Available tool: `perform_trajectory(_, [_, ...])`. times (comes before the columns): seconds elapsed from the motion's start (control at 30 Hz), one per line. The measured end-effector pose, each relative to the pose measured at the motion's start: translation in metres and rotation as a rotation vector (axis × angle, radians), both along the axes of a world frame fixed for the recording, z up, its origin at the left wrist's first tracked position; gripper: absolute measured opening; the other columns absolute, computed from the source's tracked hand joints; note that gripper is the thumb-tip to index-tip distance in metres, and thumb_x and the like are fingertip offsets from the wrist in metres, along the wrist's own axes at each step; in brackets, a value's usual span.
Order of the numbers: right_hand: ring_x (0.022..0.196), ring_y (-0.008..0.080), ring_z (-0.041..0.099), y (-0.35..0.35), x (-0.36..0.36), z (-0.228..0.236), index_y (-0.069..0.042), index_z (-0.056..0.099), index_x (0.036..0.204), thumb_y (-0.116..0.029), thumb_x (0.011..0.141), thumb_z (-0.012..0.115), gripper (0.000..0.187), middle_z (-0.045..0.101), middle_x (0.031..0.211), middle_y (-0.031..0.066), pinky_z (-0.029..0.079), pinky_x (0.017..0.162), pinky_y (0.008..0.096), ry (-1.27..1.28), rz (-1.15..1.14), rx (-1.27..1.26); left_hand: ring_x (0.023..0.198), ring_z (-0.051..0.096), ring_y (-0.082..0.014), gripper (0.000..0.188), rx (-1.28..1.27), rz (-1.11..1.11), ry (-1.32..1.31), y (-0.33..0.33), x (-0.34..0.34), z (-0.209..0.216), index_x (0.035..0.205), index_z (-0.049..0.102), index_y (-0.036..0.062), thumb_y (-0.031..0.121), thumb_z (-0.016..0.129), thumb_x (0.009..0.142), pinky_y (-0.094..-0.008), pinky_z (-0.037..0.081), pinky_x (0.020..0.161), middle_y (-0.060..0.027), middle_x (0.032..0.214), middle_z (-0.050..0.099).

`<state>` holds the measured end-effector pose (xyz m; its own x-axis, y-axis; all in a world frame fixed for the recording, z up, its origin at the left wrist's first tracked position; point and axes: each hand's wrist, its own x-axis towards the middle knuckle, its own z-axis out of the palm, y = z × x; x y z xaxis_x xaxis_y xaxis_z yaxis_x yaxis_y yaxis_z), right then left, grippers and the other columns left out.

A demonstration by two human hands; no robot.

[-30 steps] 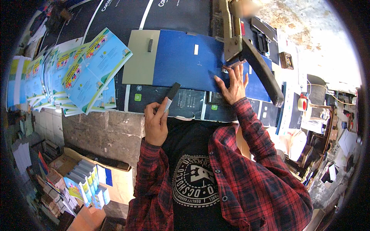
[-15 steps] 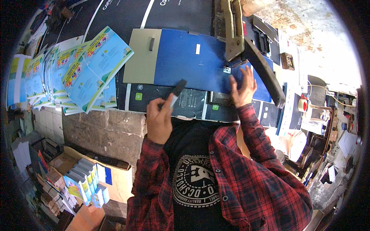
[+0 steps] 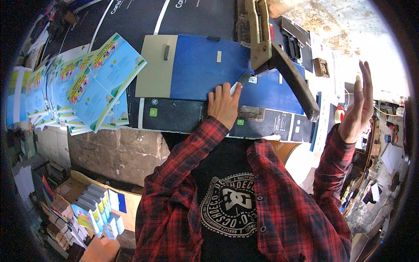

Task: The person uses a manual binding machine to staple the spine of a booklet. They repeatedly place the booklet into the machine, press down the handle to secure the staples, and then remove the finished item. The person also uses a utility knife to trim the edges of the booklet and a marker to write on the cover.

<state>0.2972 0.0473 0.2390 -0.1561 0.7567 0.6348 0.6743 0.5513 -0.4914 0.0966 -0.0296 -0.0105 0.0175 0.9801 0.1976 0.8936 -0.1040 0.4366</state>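
- A cardboard box point(image 3: 94, 205) of thin blue booklets is sitting on the floor at the lower left; its lower end is fading into the dark rim of the picture and is hard to make out.
- The red plaid sleeves and black printed shirt are filling the near middle, hiding the near edge of the tabletop point(image 3: 174, 115) below the hands.
- The left hand point(image 3: 223, 105) is lying palm down near that near edge, fingers close together and stretched flat, pressing on the blue sheet point(image 3: 205, 70) at its near right corner.
- A small grey and white object point(image 3: 241, 82) is poking out from under the fingertips; whether the hand is gripping it or only covering it cannot be told.
- The right hand point(image 3: 360, 105) is raised off the right edge of the tabletop, fingers spread and holding nothing, well apart from the blue sheet.
- The blue sheet is lying across the middle of the tabletop, a tan sheet point(image 3: 155, 65) touching its left edge.
- A dark lever arm point(image 3: 292, 83) is crossing over the right part of the blue sheet, hiding it there.
- Fanned light-blue leaflets point(image 3: 94, 83) are spreading along the left edge, partly overlapping one another.
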Motion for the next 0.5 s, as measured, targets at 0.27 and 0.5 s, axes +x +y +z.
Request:
perform_trajectory(0.27, [0.136,0.0438,0.041,0.007,-0.043,-0.024,-0.006,0.042,0.147,-0.015,0.098,0.047,0.05,0.039,0.147,0.0307,0.036,0.111,0.0419,-0.698,0.386,-0.411,0.094,0.051,-0.029,0.048,0.023,-0.029,0.007,0.001,-0.001,-0.001,0.136,0.055,0.016,0.015,0.054,0.088,-0.0424,0.039,0.074,-0.0097,0.105,0.051])
perform_trajectory(0.5, [0.138,0.0455,0.038,-0.028,-0.057,-0.079,0.006,0.027,0.149,-0.035,0.098,0.056,0.072,0.03,0.152,0.0318,0.035,0.112,0.0443,-0.581,0.175,-0.521,0.096,0.05,-0.0285,0.047,0.034,-0.011,0.014,-0.001,-0.001,-0.006,0.136,0.055,0.0149,0.015,0.053,0.088,-0.0416,0.039,0.074,-0.0087,0.104,0.05])
